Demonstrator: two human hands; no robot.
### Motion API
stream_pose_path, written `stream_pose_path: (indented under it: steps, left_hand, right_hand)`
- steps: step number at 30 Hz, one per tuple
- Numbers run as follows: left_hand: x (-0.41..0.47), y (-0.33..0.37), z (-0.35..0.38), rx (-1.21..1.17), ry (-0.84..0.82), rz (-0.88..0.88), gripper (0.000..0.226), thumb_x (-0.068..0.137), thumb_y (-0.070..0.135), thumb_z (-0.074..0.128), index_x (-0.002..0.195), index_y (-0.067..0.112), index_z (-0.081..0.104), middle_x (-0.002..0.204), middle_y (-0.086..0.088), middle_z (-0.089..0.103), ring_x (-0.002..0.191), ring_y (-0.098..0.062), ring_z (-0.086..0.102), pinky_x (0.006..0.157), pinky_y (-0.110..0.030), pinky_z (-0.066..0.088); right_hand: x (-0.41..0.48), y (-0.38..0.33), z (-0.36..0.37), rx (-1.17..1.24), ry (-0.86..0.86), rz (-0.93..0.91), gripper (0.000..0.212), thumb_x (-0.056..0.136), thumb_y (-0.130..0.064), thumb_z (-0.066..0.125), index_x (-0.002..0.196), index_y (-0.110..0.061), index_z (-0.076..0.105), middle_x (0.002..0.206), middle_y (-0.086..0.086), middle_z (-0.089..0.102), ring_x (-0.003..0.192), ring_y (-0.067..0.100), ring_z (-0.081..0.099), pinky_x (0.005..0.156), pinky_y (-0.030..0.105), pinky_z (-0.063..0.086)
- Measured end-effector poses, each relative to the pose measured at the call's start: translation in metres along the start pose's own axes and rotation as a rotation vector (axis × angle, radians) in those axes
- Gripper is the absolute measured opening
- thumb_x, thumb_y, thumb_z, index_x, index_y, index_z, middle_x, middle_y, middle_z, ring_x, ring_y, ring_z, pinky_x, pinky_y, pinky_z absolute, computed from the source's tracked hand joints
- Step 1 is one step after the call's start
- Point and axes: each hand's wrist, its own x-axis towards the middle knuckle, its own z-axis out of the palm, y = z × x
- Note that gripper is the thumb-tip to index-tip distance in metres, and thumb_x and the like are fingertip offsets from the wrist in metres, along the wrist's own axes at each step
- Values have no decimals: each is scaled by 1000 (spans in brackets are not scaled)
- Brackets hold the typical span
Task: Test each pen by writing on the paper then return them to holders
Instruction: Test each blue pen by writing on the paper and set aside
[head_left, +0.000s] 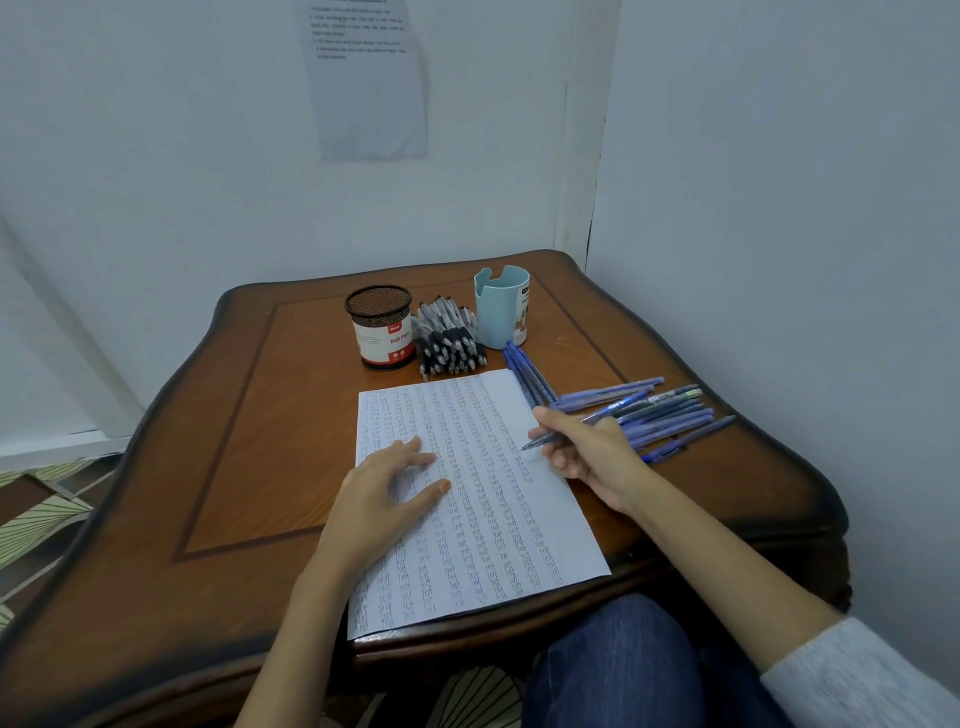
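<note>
The right hand pinches the blue pen near its tip, apt for something likely light and stiff; the left hand lies flat, pinning the flimsy paper.

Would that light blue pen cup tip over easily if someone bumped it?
Probably. The light blue cup stands upright, taller than wide, with no pens sticking out, so it is likely light. It looks like smooth plastic on a polished table, so a low push may slide it; one near the rim may topple it.
</note>
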Motion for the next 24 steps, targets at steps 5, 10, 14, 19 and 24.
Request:
stream_pose_path:
  steps: [5,10,14,19,24]
  left_hand:
    - [0,0,0,-3,2,2,51,74,65,58,118,40,61,141,17,47,133,0,37,113,-45,31]
    - [0,1,-1,-8,3,-2,49,75,63,60,118,39,61,141,16,48,132,0,37,113,-44,32]
    - [1,2,0,-15,4,-15,43,79,57,64,118,39,62,141,17,48,134,-2,37,113,-47,31]
    - [0,2,-1,-12,-1,-12,43,79,58,63,118,40,61,141,17,47,134,-2,36,113,-47,31]
    - [0,3,0,-12,1,-9,42,80,56,65,118,39,62,141,18,47,134,-2,37,112,-47,31]
  right_hand:
    - [-1,5,9,-122,123,-173,34,89,-22,68,64,-4,55,59,15,58,32,9,45,32,19,35]
    - [-2,6,11,-212,256,-250,43,87,-32,70,59,-3,54,50,10,56,30,11,42,30,19,32]
    - [-3,12,13,-304,278,-365,51,86,-30,71,47,-3,54,40,11,52,25,13,40,30,18,31]
    - [2,20,10,-338,259,-373,44,92,-11,62,53,-4,44,44,17,52,26,12,41,30,19,31]
    - [5,24,8,-454,239,-412,36,86,7,54,57,-7,39,48,16,41,30,10,48,33,19,32]
